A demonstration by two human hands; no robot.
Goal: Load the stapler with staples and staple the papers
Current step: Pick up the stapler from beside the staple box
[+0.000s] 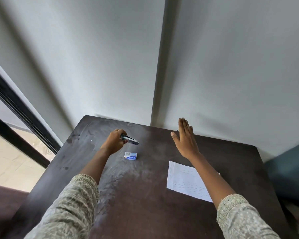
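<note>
Head view: dark wooden table (pixel 136 195) against pale grey wall (pixel 93 57).

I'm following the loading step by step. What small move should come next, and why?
Probably bring the right hand over to the stapler to help open it. The left hand already grips the stapler above the table, the right hand is open and free, and the staple box lies shut nearby.
</note>
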